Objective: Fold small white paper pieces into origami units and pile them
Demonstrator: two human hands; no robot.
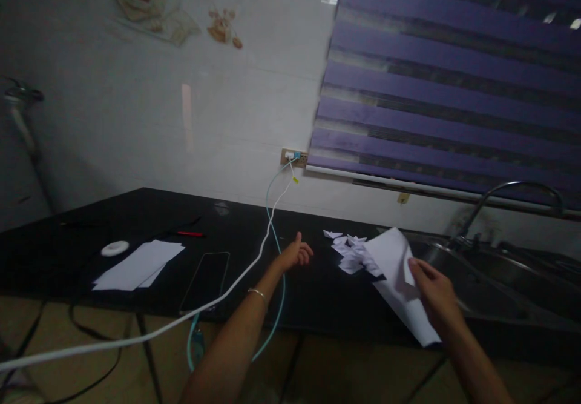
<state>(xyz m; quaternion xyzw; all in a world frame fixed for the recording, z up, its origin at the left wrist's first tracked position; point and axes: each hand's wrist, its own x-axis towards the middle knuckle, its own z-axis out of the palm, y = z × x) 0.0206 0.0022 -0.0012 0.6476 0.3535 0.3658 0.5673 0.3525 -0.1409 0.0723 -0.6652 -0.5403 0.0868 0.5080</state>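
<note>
My right hand [431, 286] pinches the edge of a white sheet of paper [391, 255] and holds it raised and bent. Beneath it, another white sheet [411, 316] lies on the counter by the front edge. Just left of the raised sheet is a heap of small folded paper pieces [351, 252]. My left hand [296, 254] hovers over the dark counter [313, 295], left of that heap, with its thumb up, its fingers loosely bent and nothing visible in it.
White [254, 261] and teal cables [282, 307] run from a wall socket [294, 157] across the counter. To the left are a phone [206, 280], a stack of white paper [136, 264], a white round object [115, 248] and a red pen-like object [190, 234]. A sink [481, 289] lies right.
</note>
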